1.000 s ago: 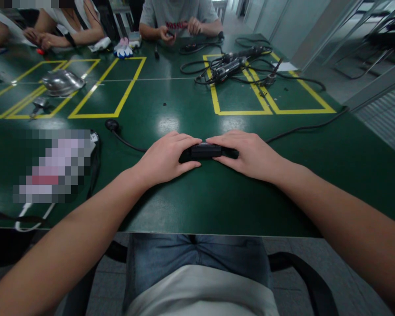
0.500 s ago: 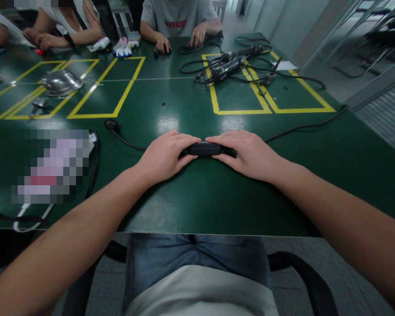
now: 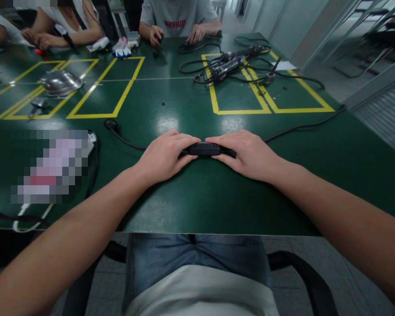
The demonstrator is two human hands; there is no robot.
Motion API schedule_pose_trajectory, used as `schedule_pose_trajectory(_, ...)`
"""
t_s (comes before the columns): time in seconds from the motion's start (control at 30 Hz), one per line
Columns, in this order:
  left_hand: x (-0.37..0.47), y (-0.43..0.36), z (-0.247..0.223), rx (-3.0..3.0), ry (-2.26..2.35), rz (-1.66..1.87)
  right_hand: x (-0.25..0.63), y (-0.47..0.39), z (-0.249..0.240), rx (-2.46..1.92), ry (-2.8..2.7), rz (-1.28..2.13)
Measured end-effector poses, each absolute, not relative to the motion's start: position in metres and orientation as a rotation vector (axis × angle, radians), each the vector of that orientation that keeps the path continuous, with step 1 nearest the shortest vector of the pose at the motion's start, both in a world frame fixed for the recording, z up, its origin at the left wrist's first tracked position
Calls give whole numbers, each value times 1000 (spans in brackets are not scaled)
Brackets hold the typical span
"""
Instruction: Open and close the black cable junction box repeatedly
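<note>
Between my hands, just above or on the green table, is a small black in-line box (image 3: 204, 149) with cable at both ends. My left hand (image 3: 163, 156) pinches its left end with thumb and fingertips. On the opposite end, my right hand (image 3: 250, 153) has the same closed pinch, thumb below and fingers on top. To the left the cable leads to a round black end piece, perhaps a plug (image 3: 111, 125), lying on the table. A black cable (image 3: 303, 128) runs from behind my right hand to the table's right edge. My palms hide part of the cord.
A pixelated flat item (image 3: 57, 166) with a white loop lies left. Ahead are yellow tape frames (image 3: 242, 112), a shiny metal bowl-like part (image 3: 62, 83), black-cabled tools (image 3: 228, 68) and gloves (image 3: 122, 48). Across the table (image 3: 184, 202), a co-worker's hands (image 3: 156, 36) handle small black objects.
My hands and the black box stay in place. Across the table, the co-worker's hand on the left side of my view has risen from the tabletop, holding something black.
</note>
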State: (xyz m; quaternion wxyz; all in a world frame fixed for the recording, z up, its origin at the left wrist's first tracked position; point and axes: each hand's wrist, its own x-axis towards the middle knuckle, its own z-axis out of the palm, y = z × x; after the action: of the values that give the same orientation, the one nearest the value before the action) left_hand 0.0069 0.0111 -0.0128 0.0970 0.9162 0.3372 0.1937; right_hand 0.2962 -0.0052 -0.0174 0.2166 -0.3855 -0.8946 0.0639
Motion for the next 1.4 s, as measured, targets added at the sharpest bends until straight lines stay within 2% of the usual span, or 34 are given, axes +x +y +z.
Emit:
schedule_pose_trajectory(0.5, 7, 12, -15, 2737, 933, 657, 298, -4, -21, -1011, -2501, 68)
schedule_pose_trajectory(1.4, 14, 7, -18, 2855, 945, 701, 294, -2, -22, -941, -2444, 143)
